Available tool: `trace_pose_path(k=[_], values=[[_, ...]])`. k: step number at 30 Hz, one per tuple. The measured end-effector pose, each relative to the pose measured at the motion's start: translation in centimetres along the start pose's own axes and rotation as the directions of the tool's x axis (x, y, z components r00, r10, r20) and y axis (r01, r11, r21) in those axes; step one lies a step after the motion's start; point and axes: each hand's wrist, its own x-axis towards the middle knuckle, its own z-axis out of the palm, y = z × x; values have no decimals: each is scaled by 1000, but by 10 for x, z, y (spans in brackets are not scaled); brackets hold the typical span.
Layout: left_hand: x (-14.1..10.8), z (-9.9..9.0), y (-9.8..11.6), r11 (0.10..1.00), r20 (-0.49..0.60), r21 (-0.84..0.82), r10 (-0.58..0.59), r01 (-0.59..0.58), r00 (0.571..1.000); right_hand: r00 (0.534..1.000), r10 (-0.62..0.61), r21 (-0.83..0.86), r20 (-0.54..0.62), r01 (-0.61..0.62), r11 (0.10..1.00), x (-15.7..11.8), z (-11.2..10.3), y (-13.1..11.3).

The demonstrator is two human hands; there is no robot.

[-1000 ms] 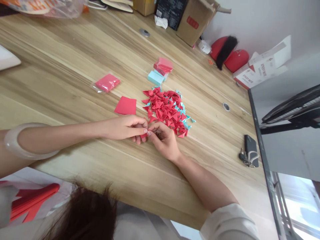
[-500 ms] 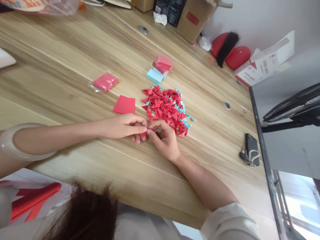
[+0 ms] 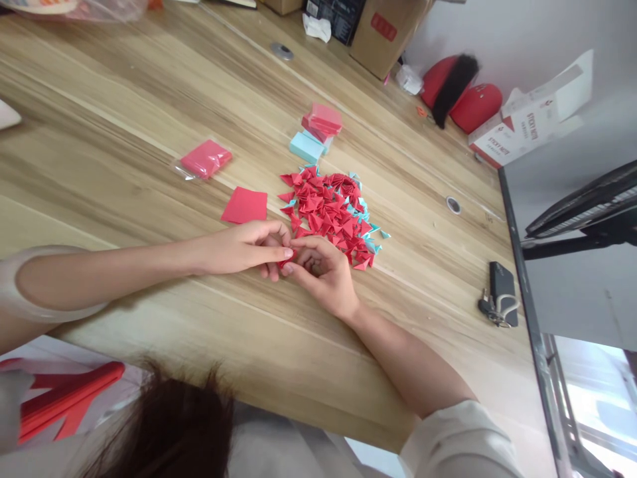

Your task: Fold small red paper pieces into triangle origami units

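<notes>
A small red paper piece (image 3: 287, 258) is pinched between my left hand (image 3: 253, 248) and my right hand (image 3: 326, 271), partly covered by the fingers. Both hands are closed on it, thumbs on top, just above the wooden table. Right behind them lies a heap of folded red paper triangles (image 3: 328, 209), with light blue folded pieces (image 3: 367, 219) along its right side. Flat red paper sheets (image 3: 245, 205) rest behind my left wrist. Beyond the heap, stacks of light blue paper (image 3: 306, 147) and red paper (image 3: 324, 120) touch each other.
A plastic-wrapped red paper pack (image 3: 206, 159) lies left of the stacks. At the back stand a cardboard box (image 3: 388, 40) and a white sticky-note box (image 3: 522, 129). Keys (image 3: 495, 309) and a black case (image 3: 502, 285) are near the table's right edge.
The red piece between my fingers is tilted differently and looks smaller, and my right thumb has shifted slightly left and down. The whole view has moved slightly.
</notes>
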Motion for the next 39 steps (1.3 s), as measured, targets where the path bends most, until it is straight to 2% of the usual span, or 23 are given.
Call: trace_pose_path(k=[9, 23, 33, 39], values=[[-1, 2, 1, 1000, -21, -3, -12, 12, 1000, 999, -32, -31, -2, 32, 999, 1, 0, -2], [0, 1, -3, 1000, 11, 3, -8, 8, 1000, 998, -59, -92, -12, 58, 994, 1, 2, -2], [-1, 1, -1, 1000, 26, 16, -11, 10, 1000, 994, -108, -131, 23, 110, 985, 2, 0, -3], [-1, 1, -2, 1000, 28, 6, 4, -5, 1000, 995, -91, -155, 32, 95, 983, 2, -1, -6]])
